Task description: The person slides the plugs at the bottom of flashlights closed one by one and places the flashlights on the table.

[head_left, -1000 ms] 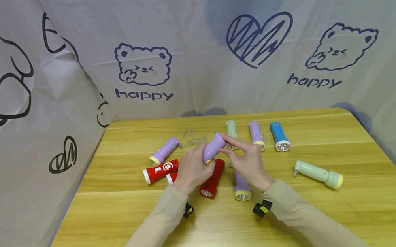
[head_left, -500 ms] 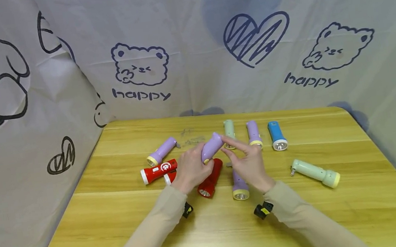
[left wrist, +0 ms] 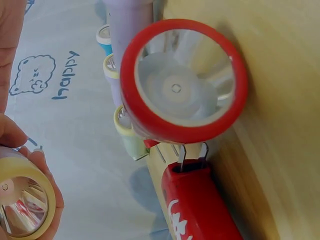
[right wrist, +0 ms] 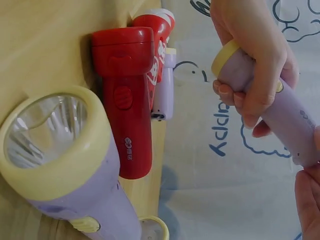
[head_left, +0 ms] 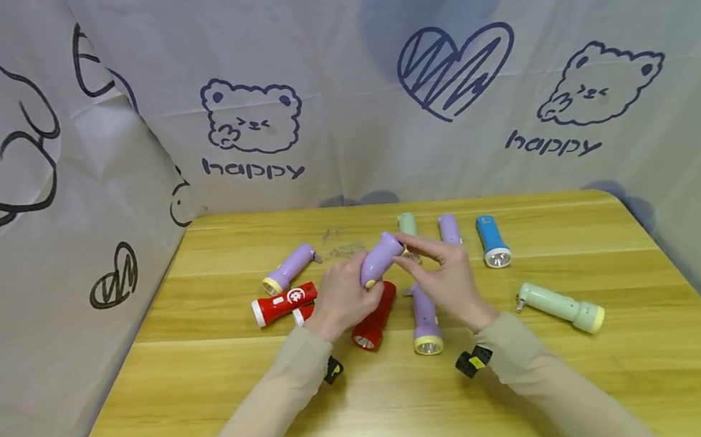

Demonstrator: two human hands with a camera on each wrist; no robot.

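Observation:
A purple flashlight (head_left: 380, 261) with a yellow head is held above the table, tilted with its tail up and to the right. My left hand (head_left: 337, 299) grips it around the head end, as the right wrist view also shows. At the tail, the thumb and forefinger of my right hand (head_left: 451, 279) pinch the end. Below the hands lie a red flashlight (head_left: 376, 319) and another purple flashlight (head_left: 425, 318) with a metal plug sticking out of its tail. In the left wrist view, a red flashlight with a white pattern (left wrist: 192, 205) has two metal prongs out.
On the wooden table (head_left: 373, 418), a purple flashlight (head_left: 289, 269) and a red patterned one (head_left: 284, 304) lie to the left. A blue flashlight (head_left: 492, 240) and a green one (head_left: 407, 225) lie at the back. Another green flashlight (head_left: 558, 306) lies right. Printed cloth (head_left: 367, 137) stands behind.
My right hand has shifted slightly right, and its fingertips have moved on the flashlight's tail. The left hand keeps its grip, and the flashlights on the table stay put.

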